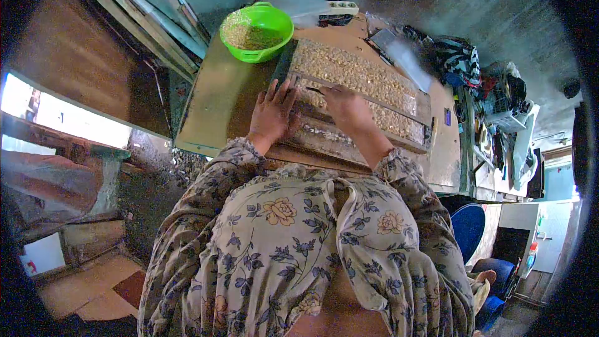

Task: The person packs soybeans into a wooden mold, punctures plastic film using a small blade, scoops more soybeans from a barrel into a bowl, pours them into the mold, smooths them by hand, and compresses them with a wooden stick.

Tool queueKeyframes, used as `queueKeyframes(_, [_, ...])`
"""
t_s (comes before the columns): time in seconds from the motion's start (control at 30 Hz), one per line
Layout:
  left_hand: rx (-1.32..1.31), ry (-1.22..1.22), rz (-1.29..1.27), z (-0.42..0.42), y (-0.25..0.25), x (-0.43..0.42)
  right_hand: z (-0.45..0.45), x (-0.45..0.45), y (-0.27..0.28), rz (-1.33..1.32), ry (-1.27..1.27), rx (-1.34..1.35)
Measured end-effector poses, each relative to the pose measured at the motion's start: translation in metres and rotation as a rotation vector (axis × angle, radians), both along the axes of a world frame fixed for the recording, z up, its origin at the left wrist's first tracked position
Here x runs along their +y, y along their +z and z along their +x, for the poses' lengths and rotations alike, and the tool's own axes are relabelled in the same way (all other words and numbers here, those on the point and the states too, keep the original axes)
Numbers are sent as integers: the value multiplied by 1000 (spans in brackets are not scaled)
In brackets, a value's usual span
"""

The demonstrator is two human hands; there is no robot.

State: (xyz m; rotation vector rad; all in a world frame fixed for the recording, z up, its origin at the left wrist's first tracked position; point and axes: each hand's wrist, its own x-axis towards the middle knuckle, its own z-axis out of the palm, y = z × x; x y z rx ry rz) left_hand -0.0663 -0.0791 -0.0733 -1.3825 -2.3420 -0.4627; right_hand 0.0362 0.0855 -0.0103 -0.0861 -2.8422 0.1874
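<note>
A layer of pale nut-like pieces (pixel 359 72) fills a wooden frame (pixel 423 109) on the table. Along its near part runs a narrow wooden strip (pixel 390 108), with more pieces on the near side of it. My left hand (pixel 271 114) lies with fingers stretched out on the frame's left end. In my right hand (pixel 347 111), closed over the strip, is a thin dark knife-like tool (pixel 315 90) pointing left; its exact kind is hard to make out. The near board (pixel 318 140) of the frame has pale crumbs on it.
Behind the frame's left end stands a green bowl (pixel 274 28) partly filled with similar pieces. A white power strip (pixel 340 7) lies at the back of the table (pixel 215 112). Clothes and baskets (pixel 499 103) crowd the right side. Boards (pixel 137 19) lean at the left.
</note>
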Motion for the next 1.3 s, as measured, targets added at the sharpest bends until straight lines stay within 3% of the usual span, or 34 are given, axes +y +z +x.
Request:
queueKeyframes(0.37, [-43,1,-40,-4,-4,-1,-13,-1,-15,-39,-51,-54])
queueKeyframes(0.47, [26,-5,-65,-3,-3,-1,-2,14,-15,-30,-67,14])
queueKeyframes(0.53, [40,77,-64,6,18,4,23,27,8,-266,-203,244])
queueKeyframes(0.67, [14,-225,50,21,38,51,106,77,29,-269,-550,392])
queueKeyframes(0.7, [-62,-301,-39,26,39,68,129,89,31,-245,-673,370])
queueKeyframes(0.87, [-44,-546,-131,57,19,140,209,130,-9,-273,-859,529])
queueKeyframes(0.97, [-39,-568,-231,71,17,156,218,129,-29,-247,-748,440])
queueKeyframes(1.3, [41,-540,-203,77,17,157,213,122,-29,-269,-802,69])
